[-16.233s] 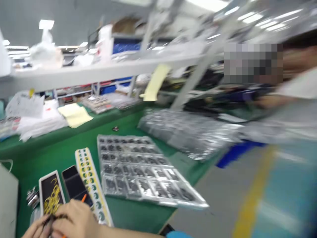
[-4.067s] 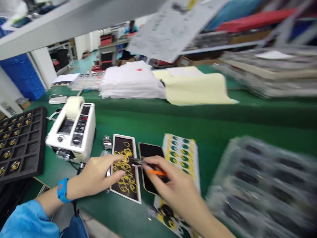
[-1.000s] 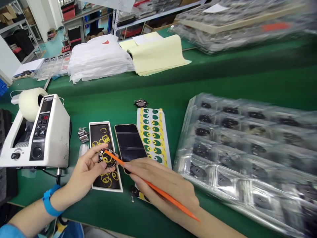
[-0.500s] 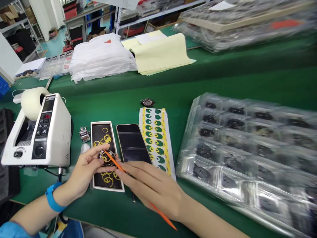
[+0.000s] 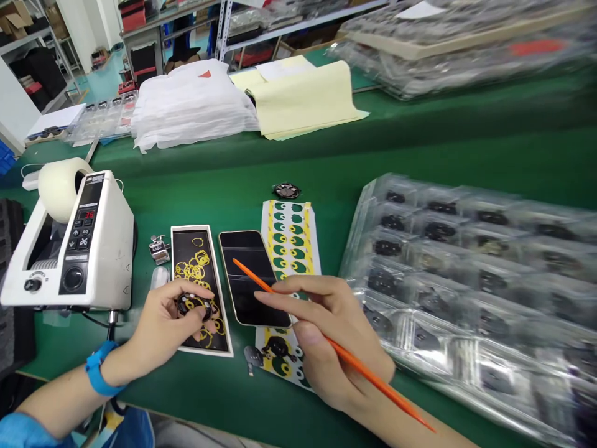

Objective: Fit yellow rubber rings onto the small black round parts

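Between the thumb and fingers of my left hand (image 5: 158, 326) is a round black part (image 5: 189, 306), with a bit of yellow on its face. It is held over a shallow white-rimmed box (image 5: 226, 330) of thin yellow rings (image 5: 186, 270). My right hand (image 5: 342, 348) grips a pointed orange stick (image 5: 373, 379), its tip over the dark phone (image 5: 245, 305) and apart from the black part. Under the phone's right side runs a sheet of green and yellow stickers (image 5: 298, 239). Small dark parts (image 5: 277, 347) lie on its near end, partly beside my right hand.
At left stands a white tape dispenser (image 5: 109, 261), near a metal tally counter (image 5: 159, 250). Stacked clear trays (image 5: 420, 292) of black parts fill the right side. Another round part (image 5: 286, 190) lies beyond the stickers. White sheets (image 5: 191, 109) and yellow paper (image 5: 308, 102) are farther back.
My right hand has drawn back to the right with the orange stick, away from the round black part. My left hand has tilted that part and moved slightly down-left.
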`<state>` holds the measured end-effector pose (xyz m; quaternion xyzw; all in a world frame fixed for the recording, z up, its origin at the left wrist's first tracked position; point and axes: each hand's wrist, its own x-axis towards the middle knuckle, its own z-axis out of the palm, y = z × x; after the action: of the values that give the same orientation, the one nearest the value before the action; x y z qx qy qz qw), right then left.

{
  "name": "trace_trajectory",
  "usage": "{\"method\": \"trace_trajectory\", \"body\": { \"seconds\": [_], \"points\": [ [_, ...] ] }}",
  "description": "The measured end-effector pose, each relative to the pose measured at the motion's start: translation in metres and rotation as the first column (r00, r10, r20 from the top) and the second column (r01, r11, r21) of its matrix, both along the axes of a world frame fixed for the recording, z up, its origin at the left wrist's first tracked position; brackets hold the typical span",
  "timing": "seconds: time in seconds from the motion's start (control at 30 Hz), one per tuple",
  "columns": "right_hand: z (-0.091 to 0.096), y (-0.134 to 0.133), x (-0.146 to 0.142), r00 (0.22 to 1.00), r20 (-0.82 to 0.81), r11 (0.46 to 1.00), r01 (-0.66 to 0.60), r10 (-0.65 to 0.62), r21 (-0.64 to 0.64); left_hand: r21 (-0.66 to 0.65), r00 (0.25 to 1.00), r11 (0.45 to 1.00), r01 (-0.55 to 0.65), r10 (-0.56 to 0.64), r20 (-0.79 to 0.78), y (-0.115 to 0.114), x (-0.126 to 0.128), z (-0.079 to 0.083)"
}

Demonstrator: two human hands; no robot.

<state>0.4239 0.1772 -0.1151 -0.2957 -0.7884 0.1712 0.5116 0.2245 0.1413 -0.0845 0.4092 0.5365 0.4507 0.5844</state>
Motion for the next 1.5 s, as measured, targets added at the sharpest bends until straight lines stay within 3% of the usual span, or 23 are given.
{"method": "trace_trajectory", "body": {
  "seconds": [0.23,0.33,0.43,0.6,0.83,1.23,1.4,1.5],
  "points": [
    [0.004,0.006,-0.01,0.983,-0.088,0.986,-0.163,0.159,-0.033,0.047,1.0,0.999,0.004,-0.005,0.008,-0.002,0.002,-0.001],
    [0.006,0.002,-0.013,0.99,-0.029,0.991,-0.136,0.137,0.008,0.04,1.0,0.999,-0.002,0.003,-0.029,-0.002,0.001,-0.002],
    [0.009,-0.004,-0.019,0.987,0.121,0.981,-0.127,0.11,0.144,0.07,0.998,0.997,-0.015,0.02,-0.066,-0.002,0.0,0.0],
    [0.009,-0.013,-0.038,0.981,0.192,0.973,-0.023,-0.023,0.231,0.173,0.967,0.979,-0.111,0.147,-0.207,-0.004,0.001,-0.003],
    [-0.003,-0.011,-0.051,0.985,0.136,0.993,0.097,-0.106,0.071,0.237,0.929,0.971,-0.018,0.104,-0.355,-0.013,0.007,-0.011],
    [-0.001,-0.013,-0.051,0.999,0.018,0.973,0.03,-0.027,-0.229,0.369,0.872,0.917,0.152,0.051,-0.486,-0.021,0.01,-0.017],
    [0.008,-0.011,-0.048,0.994,-0.061,0.944,-0.109,0.095,-0.311,0.365,0.859,0.923,0.121,0.087,-0.505,-0.016,0.006,-0.022],
    [0.015,-0.009,-0.042,0.987,-0.119,0.925,-0.144,0.109,-0.352,0.408,0.896,0.913,0.005,0.177,-0.407,-0.009,0.0,-0.023]
  ]
}}
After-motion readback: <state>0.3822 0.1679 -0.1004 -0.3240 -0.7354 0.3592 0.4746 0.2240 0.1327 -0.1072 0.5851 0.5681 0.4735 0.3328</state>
